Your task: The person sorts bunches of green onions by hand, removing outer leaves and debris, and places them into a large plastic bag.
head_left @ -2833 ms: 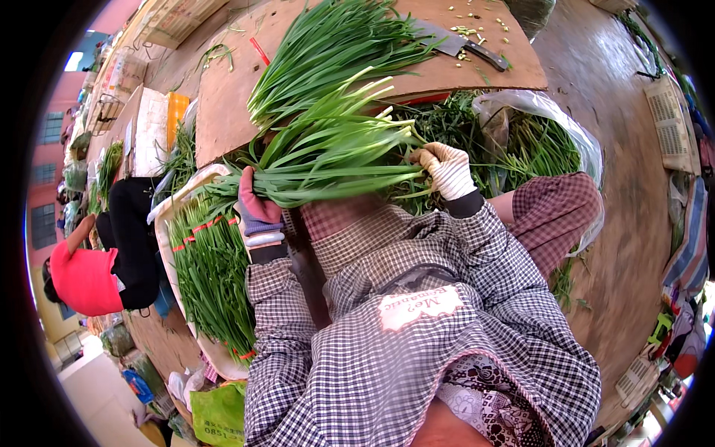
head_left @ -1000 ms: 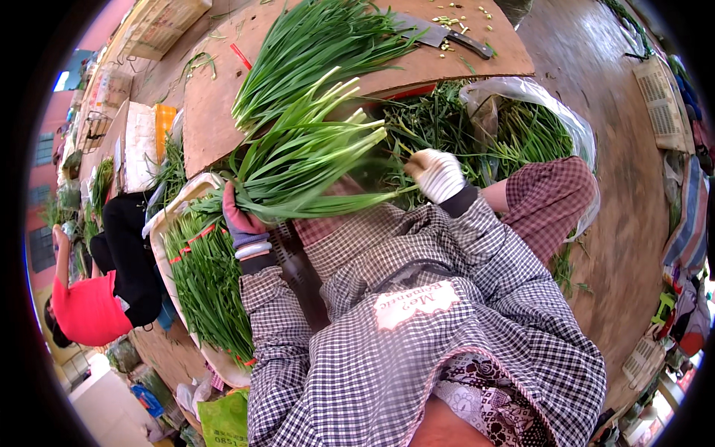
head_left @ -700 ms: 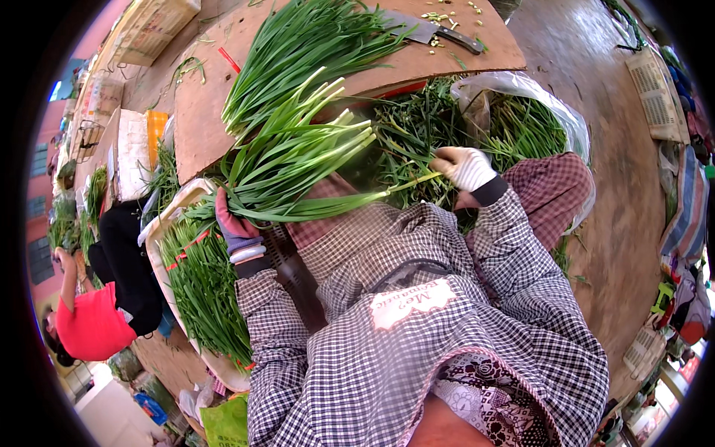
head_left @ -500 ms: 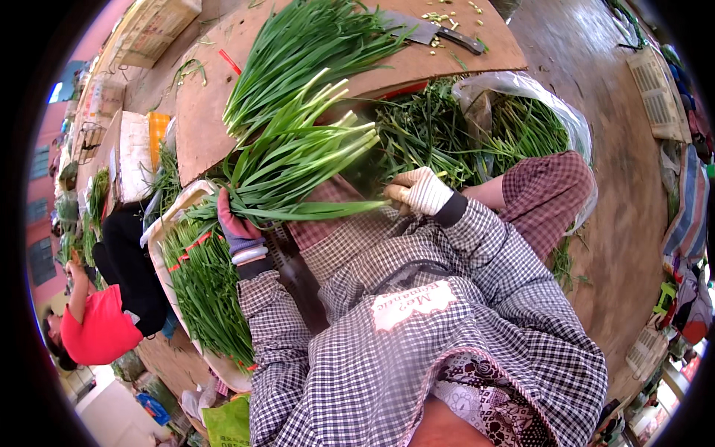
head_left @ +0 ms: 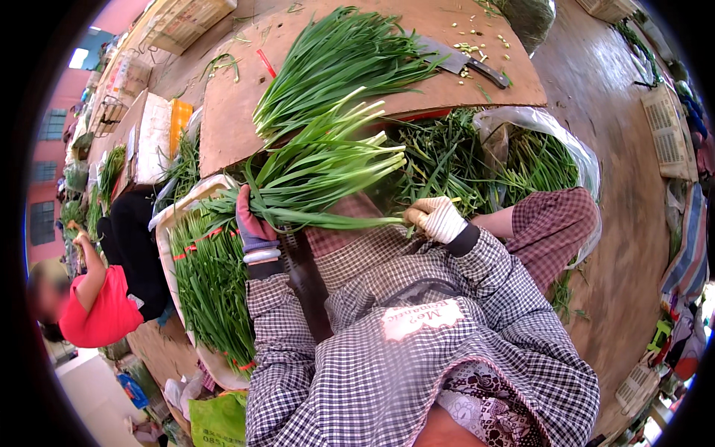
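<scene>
Above the lap [head_left: 342, 253], green stalks [head_left: 320, 186] are clasped by the left hand [head_left: 255, 226]; one stalk base [head_left: 390, 221] seems pinched by the right hand [head_left: 438, 218]. Stripping is apparently in hand; a light outward pull is called for.

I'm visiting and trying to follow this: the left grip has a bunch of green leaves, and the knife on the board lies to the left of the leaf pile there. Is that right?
Not quite: the head view shows the knife on the board to the right of the leaf pile. The left grip does have a bunch of green leaves.
</scene>
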Motion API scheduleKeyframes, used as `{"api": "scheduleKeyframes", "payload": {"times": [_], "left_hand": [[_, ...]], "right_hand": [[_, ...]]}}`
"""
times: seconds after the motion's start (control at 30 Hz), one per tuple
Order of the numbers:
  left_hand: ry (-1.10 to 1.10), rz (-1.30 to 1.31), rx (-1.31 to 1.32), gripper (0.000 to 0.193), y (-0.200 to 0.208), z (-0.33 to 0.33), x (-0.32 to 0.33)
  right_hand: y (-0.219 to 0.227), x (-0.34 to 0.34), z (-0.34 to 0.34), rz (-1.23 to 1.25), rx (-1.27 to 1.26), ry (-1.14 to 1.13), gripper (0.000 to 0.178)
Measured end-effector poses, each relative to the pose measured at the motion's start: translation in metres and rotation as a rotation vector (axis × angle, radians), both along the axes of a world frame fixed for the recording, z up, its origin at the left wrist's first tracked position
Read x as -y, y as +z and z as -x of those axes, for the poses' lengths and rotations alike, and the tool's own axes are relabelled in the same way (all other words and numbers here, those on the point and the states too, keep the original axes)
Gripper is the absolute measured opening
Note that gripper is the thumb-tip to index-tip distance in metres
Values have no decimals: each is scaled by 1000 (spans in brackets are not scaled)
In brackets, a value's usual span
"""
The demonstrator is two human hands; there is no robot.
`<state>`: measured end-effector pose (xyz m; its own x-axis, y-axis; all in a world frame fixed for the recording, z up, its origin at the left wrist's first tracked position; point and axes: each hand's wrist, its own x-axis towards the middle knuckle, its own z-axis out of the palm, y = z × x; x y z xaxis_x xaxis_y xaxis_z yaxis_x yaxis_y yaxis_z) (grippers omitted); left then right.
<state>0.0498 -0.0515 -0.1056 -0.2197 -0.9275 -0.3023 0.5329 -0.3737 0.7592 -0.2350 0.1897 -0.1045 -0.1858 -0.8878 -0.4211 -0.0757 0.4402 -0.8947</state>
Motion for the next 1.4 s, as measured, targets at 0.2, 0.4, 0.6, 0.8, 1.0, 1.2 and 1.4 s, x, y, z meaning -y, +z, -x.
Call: {"api": "scheduleKeyframes", "payload": {"times": [0.2, 0.4, 0.6, 0.8, 1.0, 1.2, 1.4], "left_hand": [[26, -8, 78, 25, -1, -9, 1], [105, 302, 167, 29, -3, -11, -9], [-127, 183, -12, 21, 43, 1, -16], [-54, 2, -1, 24, 45, -45, -31], [-56, -62, -218, 15, 28, -59, -39], [-218, -8, -455, 15, 40, -43, -32], [-147, 48, -174, 16, 61, -35, -23]], "right_hand": [[-10, -25, 28, -7, -167, -170, 22], [-33, -34, 71, 220, -646, -86, 18], [27, 46, 48, 462, -303, -224, 24], [-10, 21, -29, 382, -182, -9, 18], [-24, 2, -33, 258, -232, 73, 16], [-3, 5, 25, 198, -377, 10, 18], [19, 23, 52, 136, -184, -148, 22]]}}
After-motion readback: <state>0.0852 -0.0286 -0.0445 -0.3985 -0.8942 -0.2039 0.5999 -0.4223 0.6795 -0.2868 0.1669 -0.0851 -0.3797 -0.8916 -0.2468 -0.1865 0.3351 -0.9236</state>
